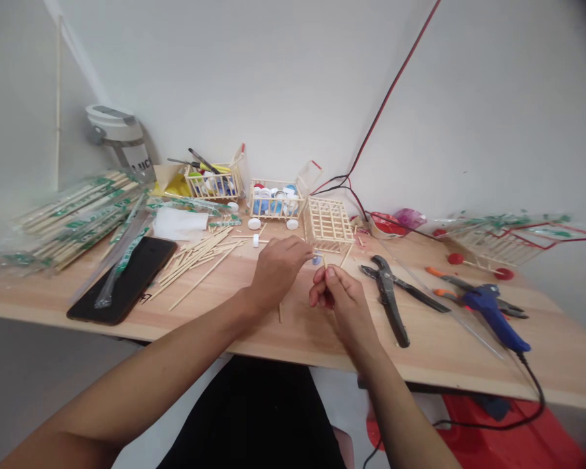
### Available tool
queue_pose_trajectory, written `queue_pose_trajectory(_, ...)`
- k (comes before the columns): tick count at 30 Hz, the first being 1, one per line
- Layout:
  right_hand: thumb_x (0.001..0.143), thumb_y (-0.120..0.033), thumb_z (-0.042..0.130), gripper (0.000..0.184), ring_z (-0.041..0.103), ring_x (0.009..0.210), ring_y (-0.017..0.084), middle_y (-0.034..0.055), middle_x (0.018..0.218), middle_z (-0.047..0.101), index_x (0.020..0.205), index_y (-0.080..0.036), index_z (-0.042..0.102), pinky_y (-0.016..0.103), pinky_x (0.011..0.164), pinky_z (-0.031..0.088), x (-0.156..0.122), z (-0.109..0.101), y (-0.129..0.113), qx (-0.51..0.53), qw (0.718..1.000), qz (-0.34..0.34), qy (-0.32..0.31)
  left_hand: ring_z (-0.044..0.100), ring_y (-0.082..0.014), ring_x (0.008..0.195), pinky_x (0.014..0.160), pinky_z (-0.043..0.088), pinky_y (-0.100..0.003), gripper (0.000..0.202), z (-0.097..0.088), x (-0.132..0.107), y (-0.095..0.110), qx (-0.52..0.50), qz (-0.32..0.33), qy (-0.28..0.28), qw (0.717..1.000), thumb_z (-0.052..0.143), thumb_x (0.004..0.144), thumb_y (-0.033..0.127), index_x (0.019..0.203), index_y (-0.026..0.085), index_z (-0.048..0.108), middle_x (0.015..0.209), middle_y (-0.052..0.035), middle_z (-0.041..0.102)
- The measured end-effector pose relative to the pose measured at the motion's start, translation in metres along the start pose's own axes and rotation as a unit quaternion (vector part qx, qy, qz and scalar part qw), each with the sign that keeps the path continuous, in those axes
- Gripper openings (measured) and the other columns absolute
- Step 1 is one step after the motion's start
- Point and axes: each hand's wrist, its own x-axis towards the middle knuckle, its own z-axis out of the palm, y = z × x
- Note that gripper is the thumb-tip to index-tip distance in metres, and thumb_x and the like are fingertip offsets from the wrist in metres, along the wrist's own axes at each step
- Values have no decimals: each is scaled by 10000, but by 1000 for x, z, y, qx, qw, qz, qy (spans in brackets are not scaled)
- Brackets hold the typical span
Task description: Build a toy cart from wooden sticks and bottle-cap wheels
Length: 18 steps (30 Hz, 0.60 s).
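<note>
My right hand (344, 296) is closed, with thumb and forefinger pinching a short wooden stick (324, 260) that points up. Just left of it, my left hand (280, 268) reaches over with its fingers pressed together near the stick's top. What those left fingertips hold, if anything, is too small to make out. A small blue cap (317, 260) shows between the hands. Behind them stands a stick-built lattice basket (328, 221). Another short stick (280, 313) lies by my left wrist.
Loose sticks (195, 260), a phone (122, 280) and bagged sticks (78, 218) lie left. At the back are two small stick carts (275, 203) (213, 182) holding caps. Right are black cutters (390, 299), a blue glue gun (495, 316) with cord, and a red-wheeled cart (488, 251).
</note>
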Motion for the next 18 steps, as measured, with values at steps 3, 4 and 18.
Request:
queue_pose_trajectory(3,958,-478,401,358,509,617,127,19,709,639,789,-202,553,243,577,384,2,-3,1,-42,999,-9,6,597,-149,781,734,423,-282,213,2,0,-3,18,3,-15,1000,489,950,215,805,166,636,800,-25,656)
queue_pose_trajectory(4,958,-476,398,367,523,650,133,26,750,638,787,-200,569,250,596,395,3,-5,1,-68,997,-16,14,599,-147,783,737,422,-284,208,3,0,-3,22,2,-17,1000,494,949,215,805,167,637,803,-24,657)
queue_pose_trajectory(18,868,-406,580,220,614,801,162,18,821,666,858,-197,648,286,755,464,5,-7,-1,-116,989,-44,83,625,-155,862,779,434,-293,179,-2,0,0,-8,8,-11,1000,503,949,226,855,178,647,864,-26,686)
